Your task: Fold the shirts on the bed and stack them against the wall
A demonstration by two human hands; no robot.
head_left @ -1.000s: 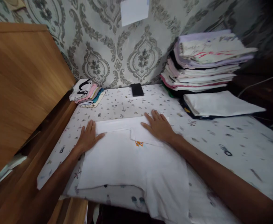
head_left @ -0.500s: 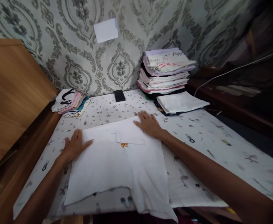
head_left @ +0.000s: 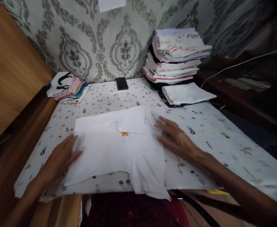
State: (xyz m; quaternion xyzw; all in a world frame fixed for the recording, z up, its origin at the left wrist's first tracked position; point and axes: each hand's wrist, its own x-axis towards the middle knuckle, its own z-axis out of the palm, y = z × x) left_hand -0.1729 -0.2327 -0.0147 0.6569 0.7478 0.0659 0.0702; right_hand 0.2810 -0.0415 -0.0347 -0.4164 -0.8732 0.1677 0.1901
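A white T-shirt (head_left: 105, 151) lies partly folded on the patterned sheet, a small orange fish print showing near its middle. Its far edge is turned over toward me, and one sleeve hangs over the near edge. At the shirt's left edge, my left hand (head_left: 61, 153) has its fingers spread, the tips over the cloth. My right hand (head_left: 175, 137) is by the right edge, fingers apart and slightly blurred; whether it touches the fabric I cannot tell. Neither hand grips anything.
A tall stack of folded clothes (head_left: 176, 66) stands at the back right, with a folded white garment (head_left: 187, 94) before it. A smaller pile (head_left: 67, 88) sits at the back left. A black phone-like object (head_left: 121, 84) lies by the wall. A wooden panel (head_left: 13, 69) rises at left.
Both hands have drawn back from the shirt's far corners toward me, the right one moving outward to the right edge. The view has tilted down.
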